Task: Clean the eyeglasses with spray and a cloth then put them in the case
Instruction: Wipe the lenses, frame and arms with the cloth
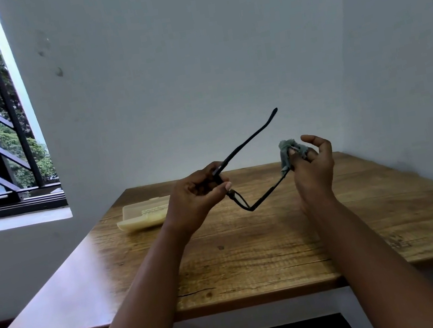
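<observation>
Eyeglasses (248, 206) in left hand (198, 198), cloth (287, 156) seemingly wiping temple, right hand (313, 167)

Wood table (254, 257) w/ pale case (143, 214) on it.

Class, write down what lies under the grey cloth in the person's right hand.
The cloth wraps the end of one temple of the glasses, pinched by the right hand. The temple tip is covered by cloth and fingers, so it cannot be seen.
</observation>
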